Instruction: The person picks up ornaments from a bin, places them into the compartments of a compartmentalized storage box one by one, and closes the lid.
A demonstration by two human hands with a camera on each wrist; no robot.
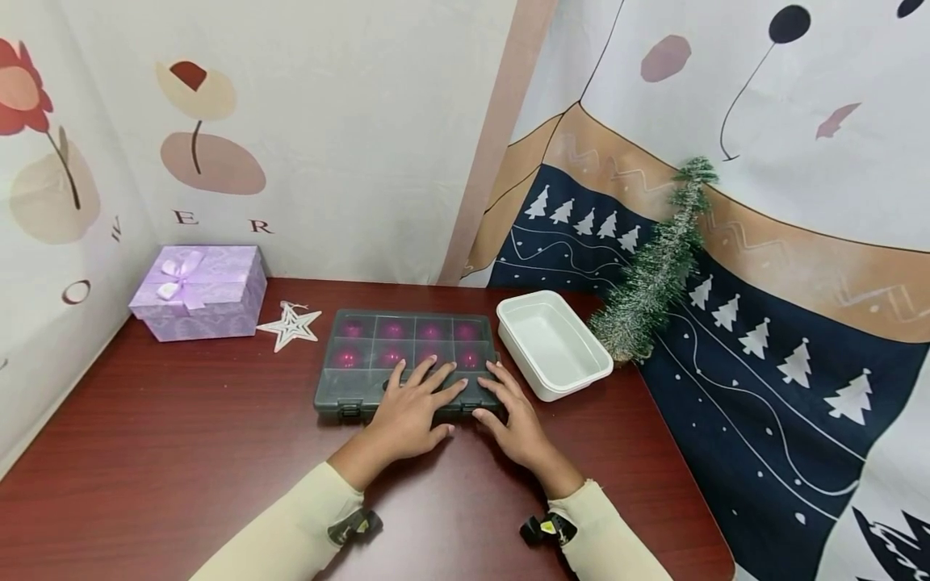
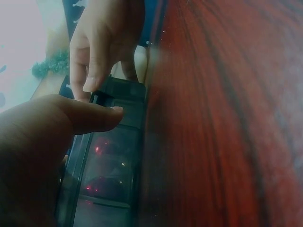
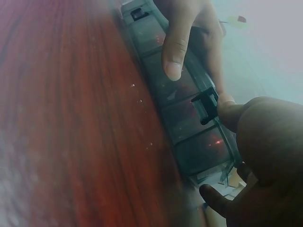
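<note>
A dark, see-through compartment box (image 1: pixel 349 386) lies on the table with its lid down. Round shiny magenta balls (image 1: pixel 348 357) show through the lid in its two back rows. My left hand (image 1: pixel 412 407) rests on the lid with its fingers spread, its thumb near the front edge. At the front right corner my right hand (image 1: pixel 519 420) bends its fingers over the lid. Its thumb is at the black right latch (image 3: pixel 206 105), which sticks out from the front wall in the right wrist view. The left latch (image 1: pixel 350 410) lies against the box front.
Right of the box stands a white plastic tub (image 1: pixel 555 347), with a small frosted tree (image 1: pixel 650 282) leaning behind it. A white star ornament (image 1: pixel 291 325) and a lilac gift box (image 1: pixel 199 294) with a bow are at back left. Printed cloth walls border the brown table (image 1: pixel 182 452).
</note>
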